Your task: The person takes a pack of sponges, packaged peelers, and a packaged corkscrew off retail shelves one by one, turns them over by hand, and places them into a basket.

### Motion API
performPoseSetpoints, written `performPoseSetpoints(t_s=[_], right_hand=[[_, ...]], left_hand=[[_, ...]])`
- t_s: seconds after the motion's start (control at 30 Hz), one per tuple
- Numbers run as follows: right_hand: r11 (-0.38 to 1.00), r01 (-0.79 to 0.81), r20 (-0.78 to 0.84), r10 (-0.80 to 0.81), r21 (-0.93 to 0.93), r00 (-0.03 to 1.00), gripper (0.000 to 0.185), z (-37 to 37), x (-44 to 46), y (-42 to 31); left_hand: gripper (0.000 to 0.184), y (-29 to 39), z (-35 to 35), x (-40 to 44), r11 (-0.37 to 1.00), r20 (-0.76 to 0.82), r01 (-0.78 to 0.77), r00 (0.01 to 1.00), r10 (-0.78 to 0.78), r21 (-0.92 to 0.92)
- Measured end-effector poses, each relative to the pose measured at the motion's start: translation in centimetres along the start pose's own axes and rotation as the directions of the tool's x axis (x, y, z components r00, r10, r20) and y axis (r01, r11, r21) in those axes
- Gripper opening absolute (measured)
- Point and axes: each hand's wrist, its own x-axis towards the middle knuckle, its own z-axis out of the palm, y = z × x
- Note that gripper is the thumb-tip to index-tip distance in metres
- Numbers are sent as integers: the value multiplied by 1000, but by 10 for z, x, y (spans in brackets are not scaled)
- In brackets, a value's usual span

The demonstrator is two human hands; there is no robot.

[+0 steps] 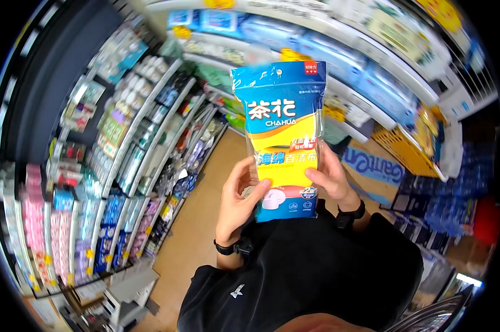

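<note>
Upright in front of my chest is a blue and yellow pack of scouring sponges (283,130), its printed front facing me and marked CHAHUA. My left hand (241,191) grips the lower left edge, with the thumb lying on the front. On the opposite edge, my right hand (334,176) holds the pack slightly higher, its thumb also on the front. Most of the fingers of both hands are hidden behind the pack. A hang hole shows near its top edge.
Shelves of blue packets (327,52) run behind the pack. Racks with many small goods (128,127) line the left side. A yellow basket (407,152) and a cardboard box with blue lettering (371,169) stand at the right. Brown floor (194,193) shows between.
</note>
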Motion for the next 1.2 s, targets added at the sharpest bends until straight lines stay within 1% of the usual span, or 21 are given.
performPoseSetpoints(t_s=[0.03,0.13,0.2,0.27,0.3,0.4,0.47,0.53,0.57,0.6,0.67,0.73,0.8,0.83,0.87,0.93,0.97,1.0,1.07,1.13,1.2], right_hand=[[1000,-18,-19,18,-11,1000,65,-14,-13,-6],[998,55,-120,-56,-14,991,64,-43,-53,-18],[993,90,-214,-104,-74,971,59,-66,-85,-29],[973,63,-226,-115,-224,967,53,-92,-121,-34],[959,92,-278,-168,-267,946,49,-95,-136,-44],[972,128,-372,-196,-199,907,50,-112,-181,-60],[969,132,-439,-214,-211,873,49,-132,-214,-58],[984,100,-569,-169,-151,805,48,-149,-239,-60],[968,187,-637,-249,-165,730,45,-156,-244,-58],[966,194,-645,-259,-170,719,45,-161,-251,-62],[968,247,-783,-190,-47,592,43,-177,-261,-72],[966,251,-785,-199,-57,587,42,-196,-266,-80],[954,300,-826,-174,-6,536,41,-209,-259,-99],[958,285,-778,-158,29,608,40,-227,-261,-103],[958,284,-773,-158,29,615,40,-240,-257,-106],[930,368,-815,-201,16,544,40,-247,-234,-123],[936,352,-782,-215,5,585,41,-255,-226,-132],[936,351,-775,-217,6,594,41,-267,-215,-138],[922,387,-751,-253,3,609,42,-296,-192,-141],[929,370,-737,-241,14,632,42,-335,-168,-141],[937,348,-721,-226,23,655,42,-366,-146,-141]], left_hand=[[53,-1,13,3,1000,22,12,1000,-12,-8],[52,-5,50,10,999,131,47,990,-45,-12],[52,-12,77,14,999,205,34,978,-28,-28],[55,-17,103,19,997,308,49,951,-31,-53],[57,-19,118,19,997,348,58,937,-39,-43],[62,-26,161,21,995,466,99,881,-76,-24],[63,-34,191,22,996,511,91,857,-67,-23],[63,-39,215,22,999,575,45,817,-36,0],[62,-41,229,20,999,582,43,813,-24,-20],[61,-42,240,18,998,586,47,810,-15,-39],[56,-51,256,16,1000,597,13,802,-10,0],[50,-60,273,10,997,434,-2,900,34,-73],[48,-62,279,6,999,382,-37,923,46,-31],[50,-61,281,6,998,387,-42,920,56,-46],[53,-60,283,4,997,390,-44,919,64,-59],[53,-55,287,-2,998,386,-57,920,66,-34],[51,-52,288,-7,998,389,-69,919,64,-2],[49,-51,289,-10,996,393,-83,917,65,29],[48,-51,287,-13,997,405,-83,911,75,3],[47,-47,283,-15,997,418,-78,905,80,-23],[38,-33,281,-19,975,381,-219,898,219,-43]])
